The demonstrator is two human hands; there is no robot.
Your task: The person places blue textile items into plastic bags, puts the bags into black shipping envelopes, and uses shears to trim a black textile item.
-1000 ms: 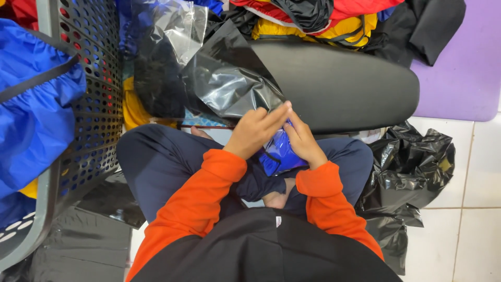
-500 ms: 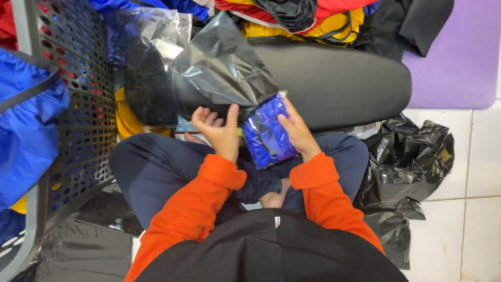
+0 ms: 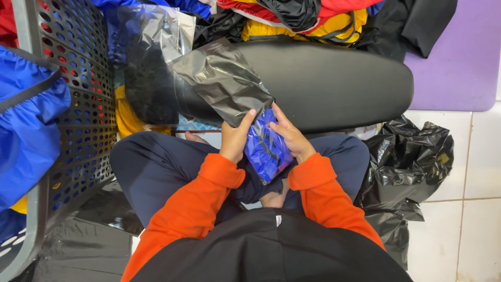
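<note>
Folded garment (image 3: pixel 266 149), royal blue with dark lines; mailer bag (image 3: pixel 222 78), glossy grey; sleeves (image 3: pixel 203 193), orange; basket (image 3: pixel 78 104), grey, perforated; mat (image 3: pixel 454 73), purple; floor tiles (image 3: pixel 480 156), white.

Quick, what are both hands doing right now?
Left hand: closed on the blue folded garment and grey plastic bag.
Right hand: holding the garment's other side.

Two hands (image 3: pixel 236 140) (image 3: pixel 290 137), one blue folded garment (image 3: pixel 267 149), one grey plastic bag (image 3: pixel 222 81), one perforated basket (image 3: pixel 78 104).
</note>
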